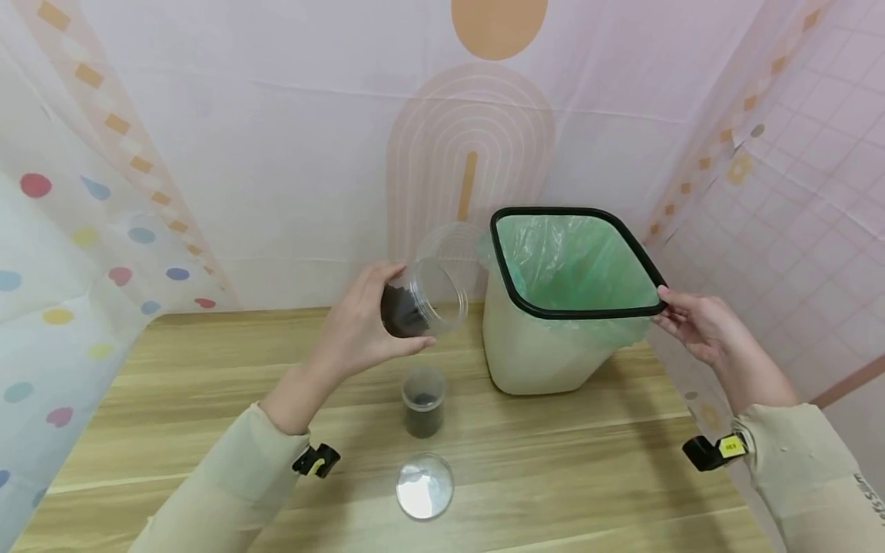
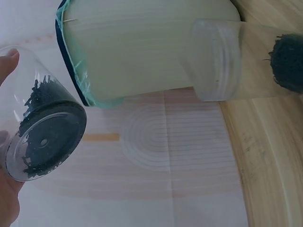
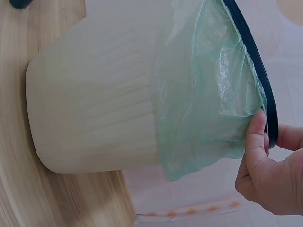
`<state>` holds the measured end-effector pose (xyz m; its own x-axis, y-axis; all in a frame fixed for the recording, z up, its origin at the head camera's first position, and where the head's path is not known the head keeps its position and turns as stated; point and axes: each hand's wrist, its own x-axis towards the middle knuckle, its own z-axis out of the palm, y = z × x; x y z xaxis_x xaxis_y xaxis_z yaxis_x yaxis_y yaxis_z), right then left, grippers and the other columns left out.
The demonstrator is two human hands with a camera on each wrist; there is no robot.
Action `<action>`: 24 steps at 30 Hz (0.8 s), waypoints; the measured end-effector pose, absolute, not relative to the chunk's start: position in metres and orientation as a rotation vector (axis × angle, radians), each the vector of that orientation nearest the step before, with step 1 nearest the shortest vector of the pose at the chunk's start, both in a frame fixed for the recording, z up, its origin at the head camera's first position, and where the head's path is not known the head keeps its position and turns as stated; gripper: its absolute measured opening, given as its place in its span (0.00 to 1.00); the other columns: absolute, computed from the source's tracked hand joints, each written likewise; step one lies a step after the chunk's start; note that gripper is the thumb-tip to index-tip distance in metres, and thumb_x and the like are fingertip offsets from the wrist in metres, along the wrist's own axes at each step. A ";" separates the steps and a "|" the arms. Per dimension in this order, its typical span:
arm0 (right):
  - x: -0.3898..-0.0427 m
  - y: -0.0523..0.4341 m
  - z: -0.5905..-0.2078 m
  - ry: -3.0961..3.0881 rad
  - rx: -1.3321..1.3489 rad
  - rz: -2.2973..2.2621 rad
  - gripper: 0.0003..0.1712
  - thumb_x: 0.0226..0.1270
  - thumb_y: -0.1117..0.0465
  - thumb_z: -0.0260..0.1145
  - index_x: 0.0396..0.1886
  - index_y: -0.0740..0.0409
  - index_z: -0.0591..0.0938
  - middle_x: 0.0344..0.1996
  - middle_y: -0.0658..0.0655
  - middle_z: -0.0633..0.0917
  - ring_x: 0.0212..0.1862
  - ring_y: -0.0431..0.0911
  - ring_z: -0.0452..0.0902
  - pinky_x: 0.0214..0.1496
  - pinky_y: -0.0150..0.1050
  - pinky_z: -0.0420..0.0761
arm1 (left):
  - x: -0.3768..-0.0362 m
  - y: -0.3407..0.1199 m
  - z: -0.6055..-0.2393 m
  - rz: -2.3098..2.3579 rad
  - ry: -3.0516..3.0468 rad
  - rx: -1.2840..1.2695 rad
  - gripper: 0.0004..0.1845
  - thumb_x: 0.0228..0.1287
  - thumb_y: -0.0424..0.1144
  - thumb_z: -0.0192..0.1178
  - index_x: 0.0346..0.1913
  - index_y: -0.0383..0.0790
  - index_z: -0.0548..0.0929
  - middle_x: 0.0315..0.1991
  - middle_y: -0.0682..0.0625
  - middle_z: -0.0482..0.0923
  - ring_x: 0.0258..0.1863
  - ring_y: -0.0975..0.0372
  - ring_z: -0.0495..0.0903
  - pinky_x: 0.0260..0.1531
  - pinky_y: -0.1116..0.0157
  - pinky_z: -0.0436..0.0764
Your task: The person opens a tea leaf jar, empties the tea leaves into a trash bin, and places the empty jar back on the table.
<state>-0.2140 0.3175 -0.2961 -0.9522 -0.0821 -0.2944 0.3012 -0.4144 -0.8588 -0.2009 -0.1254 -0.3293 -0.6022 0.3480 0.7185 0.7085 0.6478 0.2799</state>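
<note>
My left hand (image 1: 366, 315) grips a clear plastic jar (image 1: 402, 309) holding dark shredded bits. The jar is tilted, its open mouth towards the bin; in the left wrist view the bits (image 2: 45, 137) lie against its base and side. At the right, a cream trash bin (image 1: 535, 357) stands on the table with a green liner bag (image 1: 581, 261) inside, folded over the rim. My right hand (image 1: 701, 326) pinches the bin's black rim (image 3: 265, 90) at its near right corner, with the fingers on the outside, against the liner.
Below the held jar, a second clear jar (image 1: 423, 407) stands upright on the wood-grain table (image 1: 539, 491), with dark matter in its lower part. A round clear lid (image 1: 425, 488) lies flat nearer to me. A patterned cloth (image 1: 311, 169) hangs behind the table.
</note>
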 end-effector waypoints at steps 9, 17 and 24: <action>-0.214 0.317 -0.296 1.577 0.293 -2.421 0.12 0.66 0.70 0.57 0.23 0.66 0.81 0.23 0.56 0.78 0.28 0.43 0.75 0.35 0.31 0.82 | -0.212 -0.115 -0.311 -0.648 -2.230 -0.867 0.53 0.31 0.58 0.75 0.59 0.27 0.67 0.51 0.37 0.71 0.50 0.50 0.72 0.51 0.54 0.75; -0.213 0.317 -0.295 1.615 0.296 -2.399 0.13 0.66 0.69 0.57 0.23 0.65 0.82 0.22 0.55 0.78 0.27 0.42 0.75 0.34 0.31 0.82 | -0.218 -0.107 -0.300 -0.603 -2.183 -0.874 0.53 0.30 0.59 0.75 0.58 0.28 0.68 0.50 0.38 0.71 0.48 0.49 0.73 0.48 0.53 0.76; -0.212 0.317 -0.293 1.634 0.289 -2.381 0.13 0.67 0.69 0.57 0.23 0.65 0.82 0.22 0.55 0.78 0.27 0.42 0.76 0.34 0.31 0.82 | -0.223 -0.102 -0.294 -0.588 -2.162 -0.900 0.52 0.32 0.59 0.74 0.57 0.28 0.68 0.49 0.39 0.71 0.46 0.50 0.73 0.47 0.54 0.76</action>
<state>-0.2120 0.3173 -0.2935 -0.9520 -0.0841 -0.2943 0.3049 -0.3468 -0.8870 -0.2231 -0.1021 -0.2941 -0.5044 0.4214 0.7536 0.7449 0.6537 0.1331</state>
